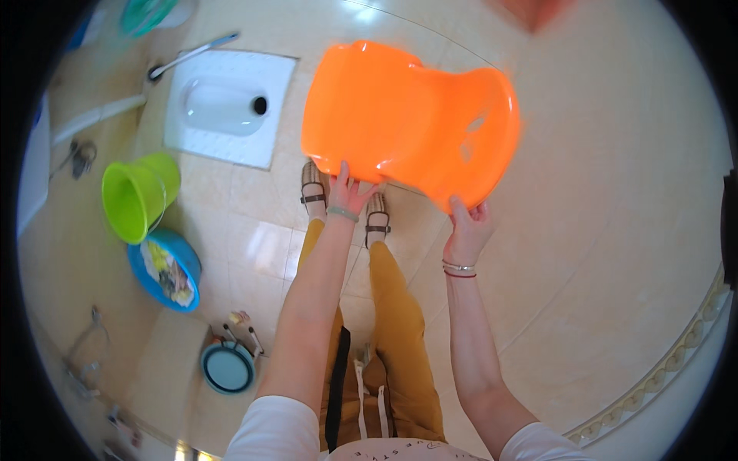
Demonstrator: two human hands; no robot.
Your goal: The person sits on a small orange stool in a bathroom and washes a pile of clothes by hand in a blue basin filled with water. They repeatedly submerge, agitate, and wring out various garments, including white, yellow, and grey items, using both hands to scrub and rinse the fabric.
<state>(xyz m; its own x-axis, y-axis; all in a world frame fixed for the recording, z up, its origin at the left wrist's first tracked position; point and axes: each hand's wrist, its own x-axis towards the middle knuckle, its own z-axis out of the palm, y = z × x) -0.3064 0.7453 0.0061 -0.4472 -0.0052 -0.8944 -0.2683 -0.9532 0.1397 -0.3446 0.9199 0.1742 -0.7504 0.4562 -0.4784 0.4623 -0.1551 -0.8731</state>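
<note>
Nearest to view are the 2 white sleeves (278,424) of the person holding the load. Over on the left I see a green bucket (163,178) just beside a blue basin (146,280) of jumbled contents, then a white squat toilet (227,144) set in the floor. Further right, the left hand (350,194) has its fingers spread and clamped on the near edge of an orange plastic seat (384,115), which looks to be off the floor, ahead of the feet. At its right end, the right hand (470,230) pinches the edge between thumb and fingers. I'd judge the step in hand to be supporting and steering the seat; the next move calls for 2 hands acting together, wrists level, lest it tip at its unsupported far side.
</note>
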